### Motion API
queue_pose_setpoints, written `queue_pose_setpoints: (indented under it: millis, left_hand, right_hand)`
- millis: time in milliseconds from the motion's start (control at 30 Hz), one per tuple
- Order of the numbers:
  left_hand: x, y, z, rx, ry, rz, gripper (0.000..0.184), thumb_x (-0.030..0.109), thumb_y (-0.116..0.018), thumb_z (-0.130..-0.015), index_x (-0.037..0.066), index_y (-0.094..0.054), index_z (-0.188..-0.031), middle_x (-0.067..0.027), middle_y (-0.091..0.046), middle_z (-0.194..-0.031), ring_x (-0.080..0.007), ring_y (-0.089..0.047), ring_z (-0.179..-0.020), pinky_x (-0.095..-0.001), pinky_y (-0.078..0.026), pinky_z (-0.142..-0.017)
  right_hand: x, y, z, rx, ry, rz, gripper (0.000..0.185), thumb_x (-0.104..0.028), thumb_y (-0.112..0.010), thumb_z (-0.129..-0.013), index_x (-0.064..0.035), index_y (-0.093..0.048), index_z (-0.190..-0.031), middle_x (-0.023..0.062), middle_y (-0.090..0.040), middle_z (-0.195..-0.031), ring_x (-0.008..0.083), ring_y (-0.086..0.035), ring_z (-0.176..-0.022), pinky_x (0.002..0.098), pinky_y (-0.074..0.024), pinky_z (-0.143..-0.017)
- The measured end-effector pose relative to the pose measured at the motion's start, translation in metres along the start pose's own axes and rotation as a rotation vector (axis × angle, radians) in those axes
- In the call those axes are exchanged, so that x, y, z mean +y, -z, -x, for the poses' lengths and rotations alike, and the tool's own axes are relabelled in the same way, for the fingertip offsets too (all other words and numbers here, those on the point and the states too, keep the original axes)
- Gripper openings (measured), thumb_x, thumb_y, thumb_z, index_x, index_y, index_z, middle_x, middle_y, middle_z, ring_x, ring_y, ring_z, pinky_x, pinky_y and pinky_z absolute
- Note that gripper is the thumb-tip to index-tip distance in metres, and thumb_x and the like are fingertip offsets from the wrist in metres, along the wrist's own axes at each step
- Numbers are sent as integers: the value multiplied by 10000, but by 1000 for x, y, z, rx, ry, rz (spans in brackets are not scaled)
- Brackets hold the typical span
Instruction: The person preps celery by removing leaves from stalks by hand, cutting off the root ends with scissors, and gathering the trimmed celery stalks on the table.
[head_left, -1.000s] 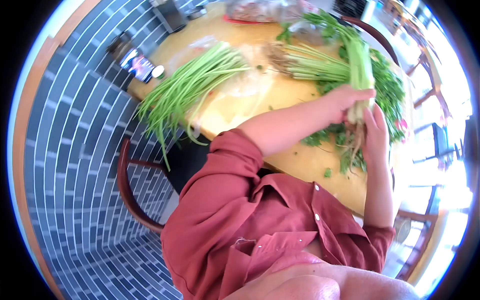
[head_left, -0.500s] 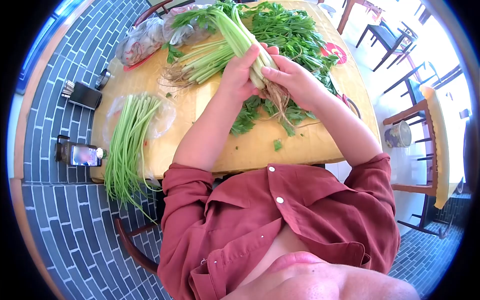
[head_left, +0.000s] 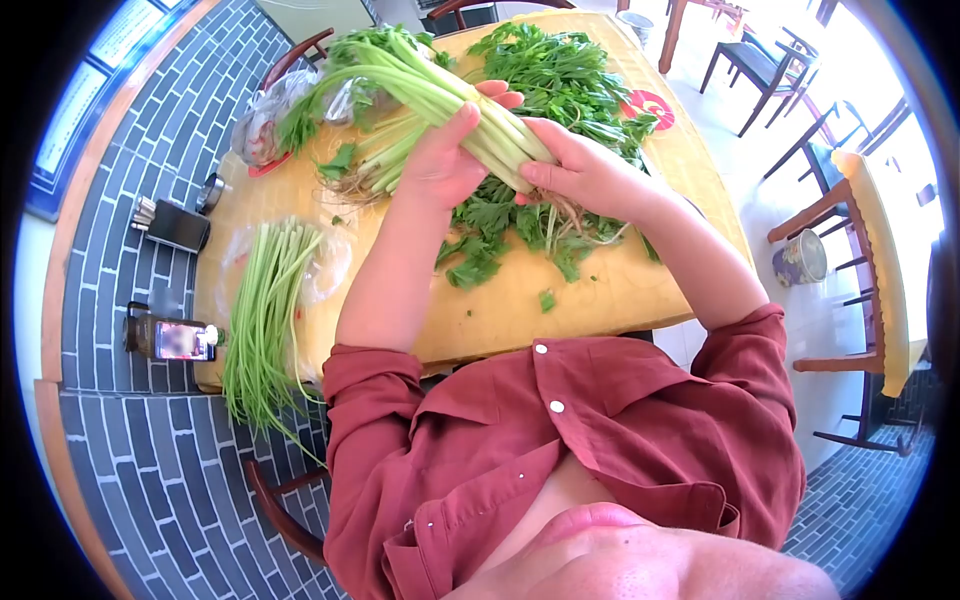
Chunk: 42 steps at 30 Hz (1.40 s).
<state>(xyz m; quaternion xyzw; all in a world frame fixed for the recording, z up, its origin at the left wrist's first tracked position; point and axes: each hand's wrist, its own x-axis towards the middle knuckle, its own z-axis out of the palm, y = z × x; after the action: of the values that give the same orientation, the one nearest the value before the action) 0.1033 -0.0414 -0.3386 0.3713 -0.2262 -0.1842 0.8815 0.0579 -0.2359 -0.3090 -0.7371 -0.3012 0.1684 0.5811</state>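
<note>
A bunch of celery is held above the table, its leaves toward the upper left and its roots toward the lower right. My left hand is around the stalks near their middle, fingers behind them. At the root end, my right hand grips the bunch with its thumb on top. Under the held bunch lies more celery with roots at its left end. A leafy green pile spreads behind my hands. Trimmed green stalks rest on a plastic bag at the table's left edge.
The wooden table carries a filled plastic bag at the back left. A phone, a dark utensil box and a small metal cup are by the brick wall. Chairs and a patterned bin stand right.
The view has swung right and settled. The held bunch has gone from upright to a slant toward the upper left, with both hands still on it.
</note>
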Motion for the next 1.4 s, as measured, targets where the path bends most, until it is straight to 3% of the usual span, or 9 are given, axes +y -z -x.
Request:
queue_pose_setpoints:
  millis: [133, 267, 433, 600, 667, 900, 1133, 1233, 1400]
  left_hand:
    - [14, 6, 5, -100, 99, -55, 534, 335, -677, -805, 71, -484, -1226, -137, -521, -1232, -268, -499, -1145, -444, -398, -982]
    - [15, -1, 7, 20, 175, -78, 357, 215, -673, -806, 74, -549, -1110, -115, -573, -1138, -239, -557, -1051, -400, -479, -881]
    - [20, 1, 6, 262, 40, -126, 200, 107, -647, -800, 78, -586, -989, -83, -605, -1013, -200, -602, -925, -345, -528, -779]
    - [49, 2, 15, 378, -135, -77, 217, 108, -676, -788, 108, -595, -989, -37, -617, -912, -169, -614, -815, -293, -535, -676]
    - [56, 15, 17, 369, -202, -70, 239, 162, -674, -812, 115, -591, -1031, -54, -634, -950, -184, -624, -830, -286, -544, -649]
    - [25, 35, 9, 566, -143, 120, 212, 175, -699, -799, 118, -611, -983, -7, -616, -896, -123, -587, -753, -241, -490, -566]
    - [20, 32, 10, 632, -172, 154, 207, 183, -688, -813, 109, -614, -992, -12, -611, -898, -114, -568, -747, -237, -468, -554]
    - [19, 40, 8, 658, -189, 163, 216, 186, -686, -816, 96, -613, -998, -16, -608, -902, -112, -560, -750, -235, -460, -552]
    - [17, 34, 1, 728, -188, 161, 226, 181, -688, -815, 88, -613, -1008, -15, -605, -907, -114, -551, -758, -232, -459, -558]
  right_hand:
    - [-2, 14, 4, 8, 64, 180, 265, -227, -506, -922, -31, -444, -1091, 85, -644, -827, 140, -628, -760, 300, -473, -686]
    - [0, 29, -1, -71, 32, 301, 403, -268, -509, -917, -46, -413, -1239, 106, -645, -945, 187, -629, -870, 312, -484, -737]
    - [11, 49, 15, 313, 315, 417, 518, -262, -580, -877, -67, -390, -1318, 154, -591, -1127, 238, -593, -1004, 329, -483, -824]
    - [40, 76, 95, 531, -154, 850, 327, -222, -614, -835, -57, -539, -1108, 78, -570, -740, 223, -574, -690, 336, -463, -652]
    - [54, 65, 115, 399, -378, 990, 380, -211, -644, -792, -50, -526, -1116, 176, -578, -908, 325, -580, -876, 392, -467, -776]
    - [72, 48, 125, 450, -524, 1066, 488, -153, -638, -744, -48, -475, -1192, 223, -559, -962, 392, -549, -915, 436, -449, -832]
    - [61, 68, 129, 643, -486, 269, 486, -78, -610, -791, 22, -468, -1245, 102, -612, -957, 85, -566, -699, 190, -445, -562]
    - [58, 75, 140, 677, -247, -397, 456, -78, -596, -816, 28, -471, -1241, 87, -603, -985, 75, -539, -665, 195, -444, -566]
    - [52, 42, 114, 495, -198, -714, 494, -181, -643, -846, 15, -450, -1256, 8, -532, -860, 66, -505, -675, 194, -429, -578]
